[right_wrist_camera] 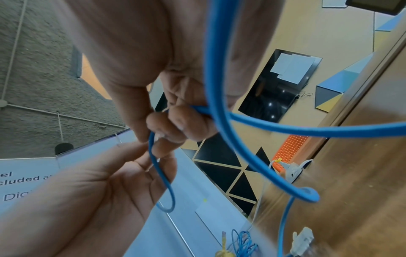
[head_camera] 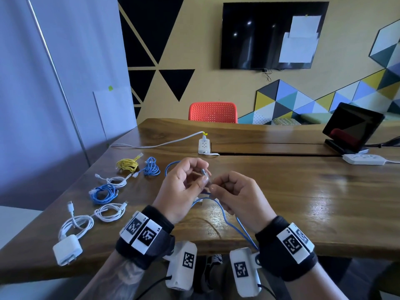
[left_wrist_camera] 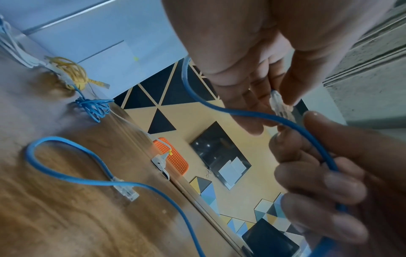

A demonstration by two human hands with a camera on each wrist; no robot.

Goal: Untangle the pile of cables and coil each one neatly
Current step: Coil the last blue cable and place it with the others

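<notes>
Blue cable (head_camera: 236,221), yellow coil (head_camera: 127,165), white coils (head_camera: 110,212), orange chair (head_camera: 213,112), brown wood-grain table (head_camera: 303,191)

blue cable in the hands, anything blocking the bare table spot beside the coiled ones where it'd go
Nothing visible does. The blue cable is held by the left hand and right hand; the table beside the coiled blue cable is bare.

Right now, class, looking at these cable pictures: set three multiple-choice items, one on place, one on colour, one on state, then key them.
1. Where do the coiled cables lie on the table?
A to the person's left
B by the tablet
C on the chair

2. What colour is the cable being held?
A yellow
B white
C blue

3. What does the left hand pinch?
A nothing
B a clear plug
C the charger

Key: A, the coils sit left of both hands; C, blue cable runs through the right hand; B, fingers pinch the plug.
</notes>
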